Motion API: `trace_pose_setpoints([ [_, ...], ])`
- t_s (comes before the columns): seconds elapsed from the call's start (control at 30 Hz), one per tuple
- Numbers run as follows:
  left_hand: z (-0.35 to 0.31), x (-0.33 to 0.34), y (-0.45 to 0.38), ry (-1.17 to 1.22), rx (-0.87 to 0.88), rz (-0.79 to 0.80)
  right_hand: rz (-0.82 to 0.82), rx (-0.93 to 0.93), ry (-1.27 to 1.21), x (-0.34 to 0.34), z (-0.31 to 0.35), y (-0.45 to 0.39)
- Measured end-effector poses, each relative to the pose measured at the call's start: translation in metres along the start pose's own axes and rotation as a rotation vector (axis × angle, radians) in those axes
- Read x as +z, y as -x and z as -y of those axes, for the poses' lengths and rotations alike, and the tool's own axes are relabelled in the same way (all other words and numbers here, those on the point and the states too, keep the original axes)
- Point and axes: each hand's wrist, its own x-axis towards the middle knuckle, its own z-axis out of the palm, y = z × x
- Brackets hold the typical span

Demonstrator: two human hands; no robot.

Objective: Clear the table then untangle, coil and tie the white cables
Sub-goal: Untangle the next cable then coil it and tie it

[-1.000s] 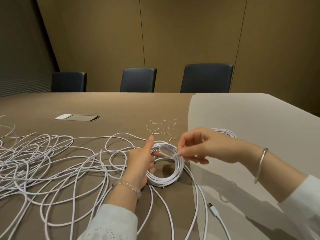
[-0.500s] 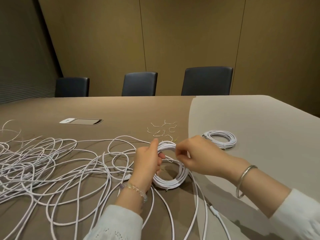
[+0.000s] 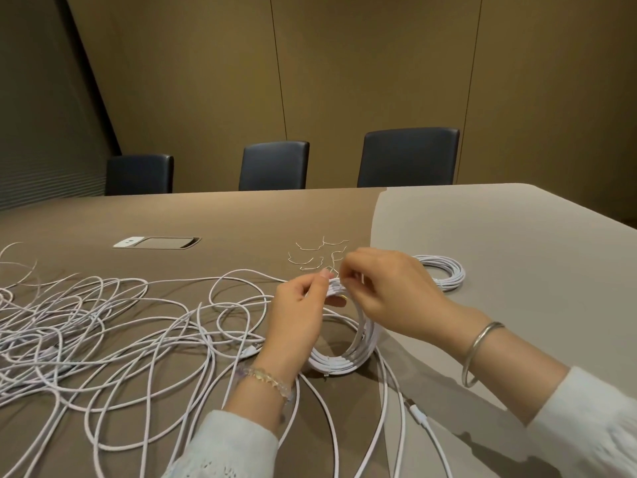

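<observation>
Head view, the only one: both hands have closed in on the top of the white cable coil (image 3: 348,353), which stands on edge on the counter (image 3: 499,236). A second ago the right hand (image 3: 386,291) was pulling the twist tie (image 3: 333,270) outward; now it's pinching right at the bundle, fingers curled. The left hand (image 3: 296,319) grips the coil's top, thumb up. Looks like the tie is getting twisted shut, so this coil is nearly done. One finished coil (image 3: 444,274) sits to the right, spare ties (image 3: 310,253) behind, and the tangled cables (image 3: 103,326) sprawl left, still plenty to do.
</observation>
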Motion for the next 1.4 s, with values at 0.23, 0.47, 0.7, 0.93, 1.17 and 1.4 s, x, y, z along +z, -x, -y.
trace_pose_setpoints([
  [0.23, -0.002, 0.0, 0.002, 0.12, -0.099, 0.158, 0.005, 0.173, -0.223, 0.004, -0.012, -0.004],
  [0.47, 0.006, -0.007, 0.002, 0.145, -0.139, 0.241, 0.028, 0.348, -0.467, 0.013, -0.018, -0.003],
  [0.7, 0.008, -0.009, 0.002, 0.174, -0.193, 0.281, 0.044, 0.321, -0.618, 0.01, -0.016, -0.004],
  [0.93, 0.006, -0.012, 0.004, 0.252, -0.252, 0.343, 0.185, 0.47, -0.909, -0.004, -0.022, -0.004],
  [1.17, 0.003, -0.019, 0.004, 0.226, -0.251, 0.443, 0.317, 0.553, -0.962, -0.008, -0.02, -0.004],
  [1.4, 0.003, -0.021, 0.003, 0.311, -0.295, 0.478, 0.28, 0.598, -0.952, -0.011, -0.02, -0.004],
])
